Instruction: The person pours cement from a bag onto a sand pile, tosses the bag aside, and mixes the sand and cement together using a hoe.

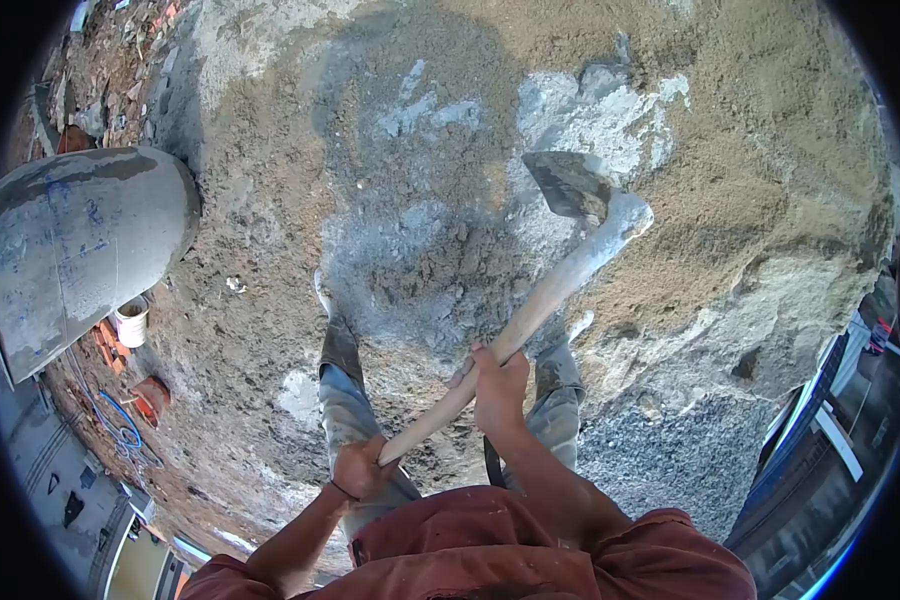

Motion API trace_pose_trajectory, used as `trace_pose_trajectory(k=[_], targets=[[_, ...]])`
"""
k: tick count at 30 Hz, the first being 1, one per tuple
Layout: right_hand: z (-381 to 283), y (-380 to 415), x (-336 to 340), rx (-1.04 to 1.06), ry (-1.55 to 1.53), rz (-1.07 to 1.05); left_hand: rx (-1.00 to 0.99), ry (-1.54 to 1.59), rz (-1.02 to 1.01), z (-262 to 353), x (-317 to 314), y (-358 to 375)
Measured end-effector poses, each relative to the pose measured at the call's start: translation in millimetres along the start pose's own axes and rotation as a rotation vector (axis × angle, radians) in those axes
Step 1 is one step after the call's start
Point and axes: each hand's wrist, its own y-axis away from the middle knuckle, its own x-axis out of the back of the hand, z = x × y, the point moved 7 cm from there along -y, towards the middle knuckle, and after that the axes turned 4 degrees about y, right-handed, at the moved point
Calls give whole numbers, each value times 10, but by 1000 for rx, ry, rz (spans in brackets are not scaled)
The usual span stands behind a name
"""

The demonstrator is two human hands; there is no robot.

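Note:
Both my hands grip a hoe point(535, 310) by its long pale wooden handle. My left hand point(361, 468) is closed round the butt end, low in the view by my leg. Further up the shaft, my right hand point(498, 388) wraps the handle near its middle. The hoe's dark metal blade point(567, 184) is at the upper right, over a patch of white powder point(610, 130). Under and around it spreads a wide heap of brown sand point(760, 170), mixed with grey powder point(410, 240) in front of my feet.
A large grey concrete cylinder point(90, 250) lies at the left, with a white bucket point(131, 322) beside it. Near that are red bricks point(110, 347) and a blue hose point(122, 425). Dark gravel point(670, 460) is piled at the lower right. Rubble point(120, 80) covers the upper left.

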Motion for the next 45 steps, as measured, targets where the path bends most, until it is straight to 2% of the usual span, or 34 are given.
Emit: trace_pose_trajectory(k=[3,4,6,7,9,11,13,15,17,22,24,26,30,31,34,36,38,39,42,43,44,45], targets=[[-1398,-668,111,339,102,42,-165,157,37,480,-457,-1589],[-1853,-893,129,471,192,66,-177,190,18,809,-480,-2128],[-2548,-1369,201,616,365,244,-286,337,56,1290,-669,-2977],[-2778,-1632,256,732,362,257,-211,391,-27,1462,-806,-3290],[-2992,-2353,423,696,462,323,-45,572,-151,1653,-984,-3606],[-2694,-2958,501,455,484,242,32,543,-144,1617,-1123,-3547],[-1947,-3470,632,227,595,139,124,518,-127,1363,-1252,-3377],[-1193,-3396,655,118,747,128,180,498,-121,929,-1444,-2907],[-623,-3194,736,105,677,185,248,473,-124,696,-1385,-2367],[-166,-1508,665,81,456,146,318,401,-199,574,-1153,-890],[325,-958,698,67,438,151,356,295,-241,416,-904,-187],[729,-250,578,33,255,126,392,206,-276,184,-608,482],[1352,782,379,-239,132,76,403,52,-302,30,94,1404],[1453,946,324,-303,58,6,389,15,-303,40,203,1545],[1838,1266,293,-474,-43,-135,408,-28,-304,-141,231,2079],[1712,1375,166,-476,38,-117,407,1,-241,-214,132,2259],[1443,1340,14,-484,117,-96,390,-25,-185,-102,252,2125],[1175,1216,-115,-352,78,-131,385,-17,-170,-89,248,1918],[26,631,-579,31,100,-270,175,14,139,146,490,800],[-367,310,-746,127,119,-302,74,-18,214,258,519,222],[-906,36,-951,244,156,-294,73,81,225,331,538,-386],[-1391,-300,-1146,350,218,-282,-73,70,321,489,619,-1035]])
